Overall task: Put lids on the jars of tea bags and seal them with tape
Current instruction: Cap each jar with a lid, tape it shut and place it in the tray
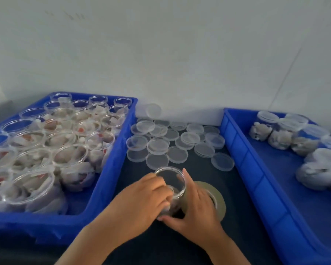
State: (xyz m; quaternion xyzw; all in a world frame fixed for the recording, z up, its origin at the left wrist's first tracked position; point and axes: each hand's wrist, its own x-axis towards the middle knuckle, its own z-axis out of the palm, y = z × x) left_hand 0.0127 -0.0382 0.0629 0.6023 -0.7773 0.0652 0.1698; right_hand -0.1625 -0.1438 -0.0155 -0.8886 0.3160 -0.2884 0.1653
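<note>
Left hand (141,203) grips a lidded jar (170,181); right hand (197,213) sits at the tape roll (221,199), grip unclear. Few capped jars (279,131) done, many open jars (69,152) waiting.

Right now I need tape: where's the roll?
Head view, lower centre: the tape roll sits on the table, under the right hand, right of the jar.

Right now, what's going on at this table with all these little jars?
A person has one clear jar on the dark table: the left hand grips it, the right hand cups its other side, next to a roll of tape. The left blue tray holds open filled jars, loose lids lie in the middle, and the right blue tray holds lidded jars.
</note>
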